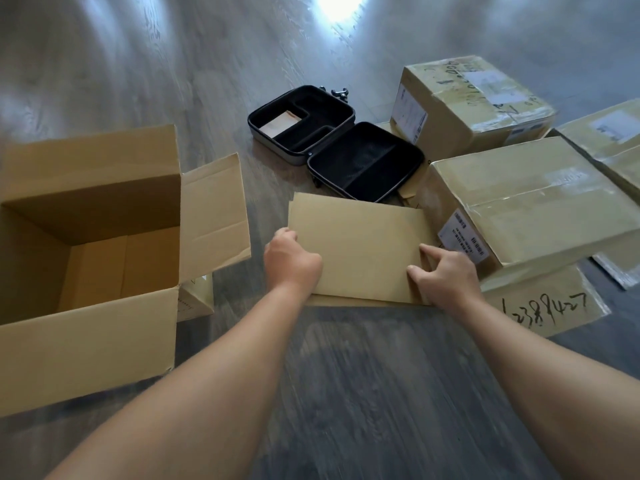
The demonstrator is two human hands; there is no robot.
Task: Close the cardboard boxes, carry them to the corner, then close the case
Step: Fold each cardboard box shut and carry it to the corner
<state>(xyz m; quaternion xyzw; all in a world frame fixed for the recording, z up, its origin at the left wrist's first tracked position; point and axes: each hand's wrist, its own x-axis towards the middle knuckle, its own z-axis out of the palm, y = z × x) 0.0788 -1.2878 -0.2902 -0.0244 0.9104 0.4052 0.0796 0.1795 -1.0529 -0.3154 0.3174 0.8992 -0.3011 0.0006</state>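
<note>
A small cardboard box [360, 244] lies on the floor in front of me with its plain top flap folded flat. My left hand [291, 261] curls over the flap's left edge. My right hand [445, 277] presses on the flap's right side, fingers bent at its edge. A large cardboard box [93, 327] stands open at the left, its flaps up and one flap spread to the right. A black case [336, 143] lies wide open behind the small box, both halves flat on the floor.
Three taped cardboard boxes sit at the right: one at the back [467, 102], one nearer [530, 199], one at the far right edge [609, 140]. A flat box with handwritten numbers [543, 303] lies under the nearer one. Grey wood floor [363, 393] lies below my arms.
</note>
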